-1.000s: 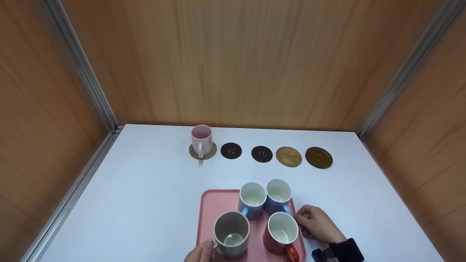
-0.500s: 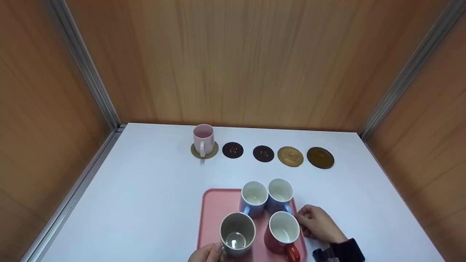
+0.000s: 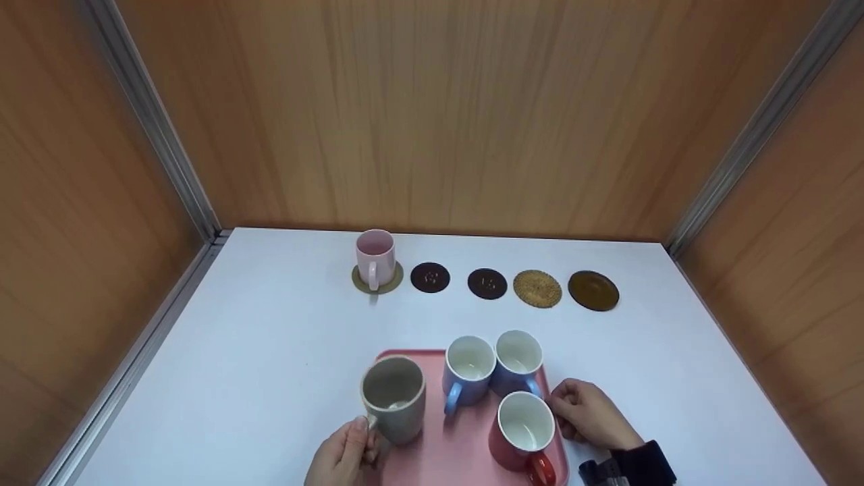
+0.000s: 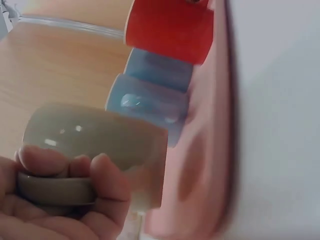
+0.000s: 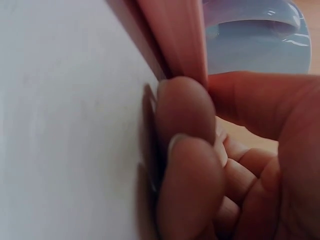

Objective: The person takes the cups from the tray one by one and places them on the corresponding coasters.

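Note:
My left hand [image 3: 345,453] grips the handle of a grey mug [image 3: 393,398], lifted above the left part of the pink tray [image 3: 459,449]; in the left wrist view my fingers [image 4: 65,170] curl round that handle on the grey mug [image 4: 95,137]. Two blue mugs [image 3: 468,370] [image 3: 518,361] and a red mug [image 3: 524,432] stand on the tray. My right hand [image 3: 586,413] pinches the tray's right rim [image 5: 175,35] beside the red mug, thumb on top.
A pink mug [image 3: 374,257] stands on a coaster at the back of the white table [image 3: 256,351]. To its right lie two dark coasters [image 3: 430,277] [image 3: 487,283], a woven coaster [image 3: 537,289] and a brown coaster [image 3: 592,291]. Wooden walls enclose three sides.
My left hand has lifted the grey mug off the tray and carried it left and away from me. The right hand stays on the tray rim.

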Demonstrator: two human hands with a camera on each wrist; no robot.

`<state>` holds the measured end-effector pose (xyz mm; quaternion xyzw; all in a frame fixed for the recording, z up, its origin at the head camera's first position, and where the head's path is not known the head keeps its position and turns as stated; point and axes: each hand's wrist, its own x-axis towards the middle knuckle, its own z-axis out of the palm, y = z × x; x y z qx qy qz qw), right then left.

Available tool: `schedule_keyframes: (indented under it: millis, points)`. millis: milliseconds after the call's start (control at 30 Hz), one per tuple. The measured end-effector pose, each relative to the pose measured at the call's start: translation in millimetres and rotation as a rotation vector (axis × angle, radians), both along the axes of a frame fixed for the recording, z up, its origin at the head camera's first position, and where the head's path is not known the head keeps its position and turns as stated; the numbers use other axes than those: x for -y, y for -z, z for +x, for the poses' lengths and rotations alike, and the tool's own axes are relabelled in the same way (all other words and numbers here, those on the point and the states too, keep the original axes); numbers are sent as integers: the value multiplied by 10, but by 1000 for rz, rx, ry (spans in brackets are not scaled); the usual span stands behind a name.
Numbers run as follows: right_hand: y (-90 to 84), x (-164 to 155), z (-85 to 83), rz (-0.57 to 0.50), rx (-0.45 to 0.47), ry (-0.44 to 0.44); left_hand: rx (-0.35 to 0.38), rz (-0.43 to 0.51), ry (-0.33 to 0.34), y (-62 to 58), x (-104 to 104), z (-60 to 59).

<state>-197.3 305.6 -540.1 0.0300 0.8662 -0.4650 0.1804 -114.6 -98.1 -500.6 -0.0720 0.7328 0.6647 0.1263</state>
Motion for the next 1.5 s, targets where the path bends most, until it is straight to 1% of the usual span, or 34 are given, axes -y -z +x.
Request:
schedule_keyframes:
  millis: [33, 100, 133, 200, 267, 367, 467, 533, 633, 700, 767, 833, 967, 1100, 1167, 1400, 1500]
  points:
    - [-2, -4, -2, 2, 1, 2, -9, -19, -19, -43, 13, -61]
    - [-3, -15, -1, 4, 1, 3, -61, -68, -41, -131, 28, -229]
    - [-2, -19, -2, 4, 6, 6, -94, -89, -41, -176, 33, -333]
    - [2, -30, 1, 5, 12, 11, -184, -92, -42, -235, 19, -576]
    - [11, -39, 5, 0, 14, 15, -274, -57, -41, -266, -40, -853]
    - [31, -42, 10, -4, 27, 18, -340, 33, -60, -264, -186, -1295]
    - [54, -39, 18, -12, 49, 17, -322, 144, -103, -247, -383, -1709]
    - [67, -35, 22, -13, 63, 12, -308, 181, -137, -230, -517, -1942]
    - [66, -23, 22, -6, 71, 17, -300, 193, -190, -196, -704, -2214]
    - [57, -12, 14, -1, 66, 15, -309, 147, -216, -174, -798, -2354]
    - [40, 2, 2, 2, 61, 19, -314, 97, -243, -153, -867, -2465]
    - [26, 13, -12, 3, 56, 17, -314, 48, -268, -128, -910, -2553]
    - [3, 28, -32, -10, 58, 23, -309, -26, -315, -48, -941, -2676]
    - [-1, 18, -37, -19, 55, 22, -322, -120, -329, 20, -933, -2727]
    - [1, 10, -36, -22, 61, 27, -330, -145, -323, 45, -935, -2742]
    - [5, -1, -17, -31, 49, 29, -343, -137, -281, 135, -986, -2787]
    - [3, -4, -21, -28, 53, 34, -356, -160, -274, 160, -997, -2787]
